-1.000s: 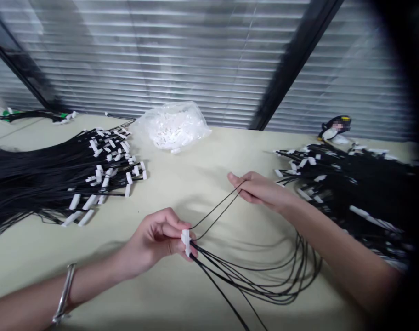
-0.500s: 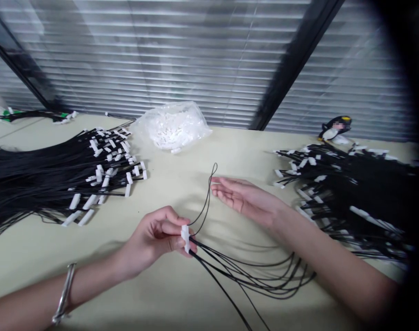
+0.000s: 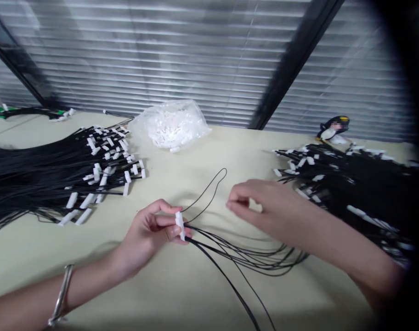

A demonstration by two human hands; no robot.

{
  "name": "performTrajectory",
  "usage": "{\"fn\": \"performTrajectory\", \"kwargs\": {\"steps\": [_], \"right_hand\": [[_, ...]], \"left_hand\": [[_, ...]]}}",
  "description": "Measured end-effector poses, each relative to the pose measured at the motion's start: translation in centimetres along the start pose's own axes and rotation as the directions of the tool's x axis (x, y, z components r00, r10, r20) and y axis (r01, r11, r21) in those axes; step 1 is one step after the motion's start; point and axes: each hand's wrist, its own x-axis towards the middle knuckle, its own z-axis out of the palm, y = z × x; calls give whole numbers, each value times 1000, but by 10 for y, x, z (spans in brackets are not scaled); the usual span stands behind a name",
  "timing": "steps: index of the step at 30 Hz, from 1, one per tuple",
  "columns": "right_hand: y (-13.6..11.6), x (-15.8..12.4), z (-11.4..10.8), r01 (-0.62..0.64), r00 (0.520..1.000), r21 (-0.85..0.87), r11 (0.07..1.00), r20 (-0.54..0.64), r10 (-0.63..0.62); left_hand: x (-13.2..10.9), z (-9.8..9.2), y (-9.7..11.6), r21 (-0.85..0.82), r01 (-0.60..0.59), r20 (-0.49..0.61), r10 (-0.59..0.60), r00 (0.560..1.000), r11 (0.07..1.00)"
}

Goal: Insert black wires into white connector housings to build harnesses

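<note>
My left hand (image 3: 157,225) pinches a white plastic connector (image 3: 180,226) between thumb and fingers, holding it upright above the table. Several black wires (image 3: 244,250) run from the connector to the right, bend round in wide curves, and some trail toward the bottom edge. One thin wire loop (image 3: 225,170) rises from the connector's top end and stands free. Right of that loop is my right hand (image 3: 254,202), back of the hand up, thumb and fingertips pressed together. Nothing shows sticking out of that pinch, and the loop is apart from it.
On the left lies a thick pile of black wires with white connectors (image 3: 106,170); a similar pile (image 3: 361,193) lies at right. A clear bag of white parts (image 3: 175,126) sits at the back by the blinds (image 3: 195,55). A penguin figure (image 3: 333,128) stands back right.
My right hand has turned palm down and gone from spread fingers to a pinch, shifting right and away from the loop. The loop has opened wider; the connector has moved slightly up and left.
</note>
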Motion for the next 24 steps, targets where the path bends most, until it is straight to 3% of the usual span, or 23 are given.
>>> {"fn": "performTrajectory", "kwargs": {"steps": [2,4,8,16,24], "right_hand": [[-16,-3,10,125,990,55,991,53,-127],[-25,-5,24,236,971,53,970,32,-238],[-24,-7,49,390,917,-128,912,-43,-398],[-32,-13,50,397,865,-446,802,-109,-489],[-37,-16,54,374,818,-528,763,-199,-539]], "left_hand": [[0,1,0,9,-8,0,8,1000,1000],[1,1,0,15,-21,9,21,1000,1000],[1,1,0,23,-32,21,32,999,999],[1,0,-1,20,-24,5,24,1000,1000],[2,1,0,8,-7,4,7,1000,1000]]}}
